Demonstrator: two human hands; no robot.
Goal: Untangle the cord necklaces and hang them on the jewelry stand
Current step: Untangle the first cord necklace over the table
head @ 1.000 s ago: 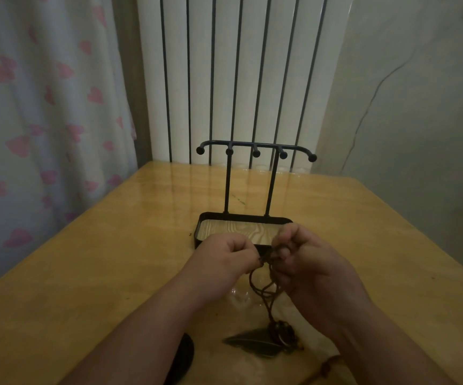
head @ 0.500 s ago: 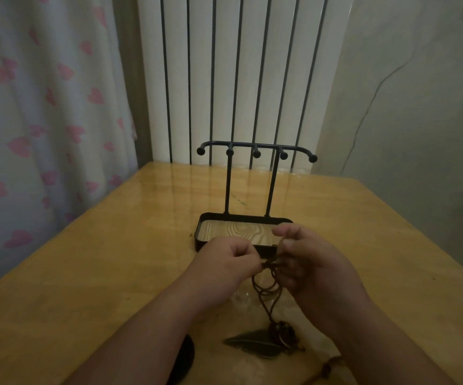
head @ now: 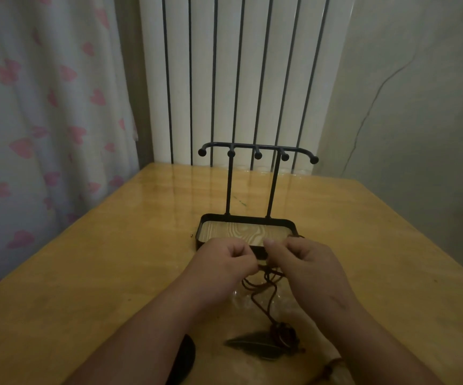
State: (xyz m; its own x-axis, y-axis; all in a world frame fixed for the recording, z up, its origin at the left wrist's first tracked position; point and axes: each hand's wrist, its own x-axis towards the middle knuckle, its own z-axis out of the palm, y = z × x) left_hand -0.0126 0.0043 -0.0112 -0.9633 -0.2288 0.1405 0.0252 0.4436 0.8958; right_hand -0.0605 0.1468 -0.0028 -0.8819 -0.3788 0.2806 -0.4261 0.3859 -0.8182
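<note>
A black metal jewelry stand (head: pixel 258 151) with several knobbed hooks and a wood-grain tray base (head: pixel 245 232) stands mid-table; its hooks are bare. Just in front of the tray, my left hand (head: pixel 224 262) and my right hand (head: pixel 305 262) are close together, each pinching the dark brown tangled cords (head: pixel 263 284). The cords loop down between my hands to a dark feather pendant (head: pixel 255 344) and a small round pendant (head: pixel 287 333) lying on the table.
The glossy wooden table (head: pixel 113 273) abuts a white ribbed radiator. A heart-patterned curtain hangs at the left. A dark flat object (head: pixel 184 357) lies under my left forearm, and a brownish cord end (head: pixel 333 366) lies by my right forearm.
Both hands have shifted slightly, and the cord loops between them have spread wider. The pendants stay on the table.
</note>
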